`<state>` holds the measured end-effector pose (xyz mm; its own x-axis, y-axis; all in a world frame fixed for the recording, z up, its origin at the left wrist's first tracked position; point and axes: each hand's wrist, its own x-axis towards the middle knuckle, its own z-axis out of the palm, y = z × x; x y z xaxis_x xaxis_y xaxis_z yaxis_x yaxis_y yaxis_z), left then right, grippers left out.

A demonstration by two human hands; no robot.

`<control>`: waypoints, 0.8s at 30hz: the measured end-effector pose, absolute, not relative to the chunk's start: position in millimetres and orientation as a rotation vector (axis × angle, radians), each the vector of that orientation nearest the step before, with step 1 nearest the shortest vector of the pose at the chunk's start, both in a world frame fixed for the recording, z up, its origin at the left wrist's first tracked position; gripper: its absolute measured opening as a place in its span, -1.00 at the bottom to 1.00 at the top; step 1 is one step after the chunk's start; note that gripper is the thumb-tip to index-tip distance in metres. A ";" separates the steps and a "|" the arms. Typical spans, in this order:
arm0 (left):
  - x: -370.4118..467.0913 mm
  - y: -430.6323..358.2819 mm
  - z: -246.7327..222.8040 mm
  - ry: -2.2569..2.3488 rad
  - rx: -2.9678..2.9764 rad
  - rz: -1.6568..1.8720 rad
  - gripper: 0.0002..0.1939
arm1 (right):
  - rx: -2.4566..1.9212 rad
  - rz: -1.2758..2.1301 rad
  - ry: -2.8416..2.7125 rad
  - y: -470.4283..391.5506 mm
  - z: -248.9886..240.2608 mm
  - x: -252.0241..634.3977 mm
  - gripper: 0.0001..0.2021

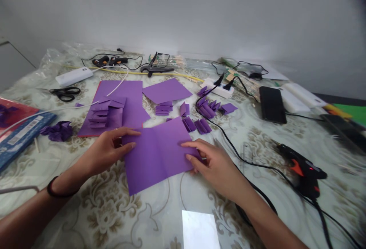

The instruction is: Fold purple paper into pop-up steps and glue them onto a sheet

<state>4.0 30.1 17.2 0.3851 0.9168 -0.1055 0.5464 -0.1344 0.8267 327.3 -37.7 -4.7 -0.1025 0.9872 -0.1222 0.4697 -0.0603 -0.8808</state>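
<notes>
A creased sheet of purple paper (148,153) spans the space between my two hands, with a soft fold down its middle. My left hand (110,148) grips its left edge, index finger and thumb showing on the upper face. At the right edge, my right hand (210,161) has thumb and index finger over the paper and other fingers tucked below it. Beyond the sheet lie several small folded purple paper pieces (202,126). On the left, a larger purple sheet (131,92) carries a stack of folded purple strips (107,113).
A black glue gun (305,169) with a cord lies at right, near a black phone (272,105). Black cables run from the white power strip (219,87) past my right hand. Scissors (65,93) and crumpled purple paper (58,130) are at left; a grey hand cutter (156,68) lies behind.
</notes>
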 end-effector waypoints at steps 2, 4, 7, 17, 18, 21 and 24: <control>4.2 31.2 16.6 1.277 1.860 0.568 -0.61 | -1.556 1.152 -1.637 -38.2 -5.1 326.6 -0.72; 3.9 31.9 15.7 1.269 1.933 0.580 -0.63 | -1.551 1.151 -1.691 -37.9 -5.2 326.1 -0.69; 2.7 31.7 13.5 1.238 2.076 0.594 -0.68 | -1.561 1.057 -1.807 -36.3 -4.3 325.2 -0.66; 15.3 2.1 22.4 0.854 2.386 0.372 -0.63 | -1.537 1.303 -1.825 -45.9 5.0 327.4 -0.22; 16.3 -1.2 23.1 0.793 2.394 0.306 -0.45 | -1.537 1.348 -1.836 -47.6 5.0 328.6 -0.14; 16.6 -6.5 20.0 0.703 2.435 0.177 -0.08 | -1.521 1.336 -1.899 -49.2 4.0 331.5 -0.11; 15.1 -7.5 13.3 0.728 2.495 0.163 -0.07 | -1.472 1.253 -1.949 -46.1 3.7 332.4 -0.21</control>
